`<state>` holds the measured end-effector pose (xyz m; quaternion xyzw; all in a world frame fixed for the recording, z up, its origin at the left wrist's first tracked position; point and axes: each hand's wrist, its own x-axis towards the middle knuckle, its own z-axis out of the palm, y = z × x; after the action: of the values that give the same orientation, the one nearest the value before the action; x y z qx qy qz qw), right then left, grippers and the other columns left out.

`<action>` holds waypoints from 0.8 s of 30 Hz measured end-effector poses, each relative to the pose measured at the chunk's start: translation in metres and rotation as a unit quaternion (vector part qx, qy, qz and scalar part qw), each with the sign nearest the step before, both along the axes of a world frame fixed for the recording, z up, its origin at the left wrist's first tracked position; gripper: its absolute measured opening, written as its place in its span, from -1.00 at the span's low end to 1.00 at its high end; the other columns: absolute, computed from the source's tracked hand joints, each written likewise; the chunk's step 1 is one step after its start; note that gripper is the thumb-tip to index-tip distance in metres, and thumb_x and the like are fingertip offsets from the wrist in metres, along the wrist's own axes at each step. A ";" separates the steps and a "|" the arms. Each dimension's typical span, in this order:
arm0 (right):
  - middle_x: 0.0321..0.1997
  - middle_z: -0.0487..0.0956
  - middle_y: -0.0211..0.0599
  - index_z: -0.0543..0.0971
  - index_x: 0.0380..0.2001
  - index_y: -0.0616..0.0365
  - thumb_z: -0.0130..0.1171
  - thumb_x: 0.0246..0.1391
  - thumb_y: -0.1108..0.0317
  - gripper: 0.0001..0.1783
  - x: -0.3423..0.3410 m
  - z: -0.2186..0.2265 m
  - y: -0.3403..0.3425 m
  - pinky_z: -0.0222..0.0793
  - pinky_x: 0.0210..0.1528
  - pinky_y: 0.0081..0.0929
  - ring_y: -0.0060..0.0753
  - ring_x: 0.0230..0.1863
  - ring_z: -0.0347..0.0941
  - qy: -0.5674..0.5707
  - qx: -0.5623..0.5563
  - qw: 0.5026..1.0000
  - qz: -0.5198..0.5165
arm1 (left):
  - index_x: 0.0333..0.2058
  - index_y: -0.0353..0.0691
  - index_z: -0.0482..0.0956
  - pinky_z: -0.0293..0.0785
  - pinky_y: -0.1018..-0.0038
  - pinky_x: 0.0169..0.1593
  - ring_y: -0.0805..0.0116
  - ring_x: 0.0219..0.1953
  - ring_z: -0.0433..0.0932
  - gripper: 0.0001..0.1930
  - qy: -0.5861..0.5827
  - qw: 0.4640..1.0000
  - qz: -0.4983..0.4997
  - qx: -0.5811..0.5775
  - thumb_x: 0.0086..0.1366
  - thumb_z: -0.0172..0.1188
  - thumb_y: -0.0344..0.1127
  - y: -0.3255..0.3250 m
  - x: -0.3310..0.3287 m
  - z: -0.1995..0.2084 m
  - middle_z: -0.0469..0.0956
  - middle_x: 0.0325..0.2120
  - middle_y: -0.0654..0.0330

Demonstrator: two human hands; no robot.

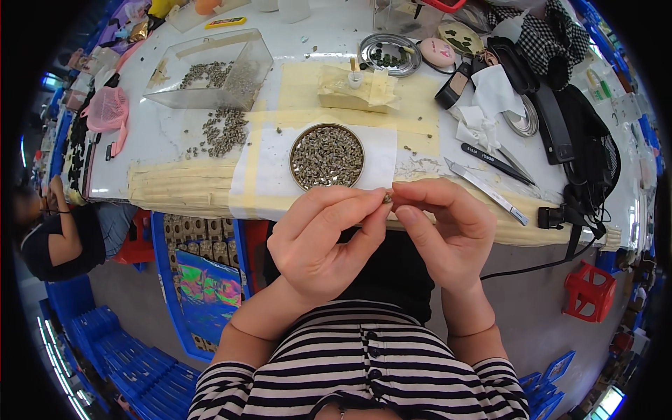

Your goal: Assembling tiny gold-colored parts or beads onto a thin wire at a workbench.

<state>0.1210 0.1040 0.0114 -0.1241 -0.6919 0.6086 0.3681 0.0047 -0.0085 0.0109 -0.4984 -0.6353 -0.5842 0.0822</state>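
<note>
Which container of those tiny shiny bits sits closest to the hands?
The round dish with the thin rim, just beyond the left hand. The box-shaped clear container sits farther away, toward the left.

Sm. brownish-gray pc. (388,199), partly hidden, pinched btwn L hand (318,241) thumb & fingertip.

A red stool (592,290) stands at right. Blue trays (143,367) are stacked at lower left. A pink mesh strainer (108,110) lies left, a checked cloth (565,40) upper right
</note>
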 end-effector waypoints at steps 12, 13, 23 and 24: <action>-0.32 0.69 -0.19 0.68 -0.15 0.28 0.30 -0.02 0.63 -0.70 -0.002 0.006 0.001 0.50 -0.25 -0.56 -0.39 -0.32 0.62 0.004 0.111 0.994 -0.001 | -0.28 -0.36 0.68 0.55 0.58 -0.32 0.39 -0.38 0.63 -0.80 -0.131 0.990 -0.043 0.011 0.07 0.38 -0.63 -0.005 -0.002 -0.001 0.65 -0.39 0.08; -0.32 0.69 -0.19 0.68 -0.15 0.28 0.30 -0.02 0.63 -0.70 -0.002 0.006 0.000 0.50 -0.25 -0.56 -0.38 -0.32 0.63 0.006 0.107 0.994 0.000 | -0.28 -0.36 0.68 0.54 0.58 -0.31 0.39 -0.38 0.63 -0.80 -0.142 0.989 -0.044 0.010 0.07 0.38 -0.63 -0.006 -0.002 -0.001 0.65 -0.39 0.08; -0.35 0.65 -0.25 0.68 -0.22 0.26 0.34 -0.04 0.58 -0.75 -0.003 0.013 0.006 0.46 -0.25 -0.52 -0.40 -0.32 0.57 0.023 0.131 0.991 -0.012 | -0.19 -0.37 0.61 0.54 0.63 -0.30 0.50 -0.36 0.60 -0.88 -0.597 0.756 -0.267 0.019 0.35 0.20 -0.46 -0.014 -0.002 0.005 0.64 -0.34 0.14; -0.35 0.64 -0.26 0.67 -0.23 0.26 0.34 -0.04 0.57 -0.77 -0.005 0.014 0.006 0.45 -0.25 -0.52 -0.40 -0.32 0.56 0.025 0.135 0.991 -0.009 | -0.19 -0.36 0.61 0.54 0.62 -0.31 0.50 -0.37 0.60 -0.87 -0.610 0.738 -0.287 0.015 0.36 0.19 -0.44 -0.014 -0.004 0.003 0.64 -0.34 0.14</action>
<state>0.1164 0.1105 0.0259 -0.0644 -0.7572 0.5093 0.4038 0.0009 -0.0227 0.0141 -0.1924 -0.3673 -0.7684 -0.4875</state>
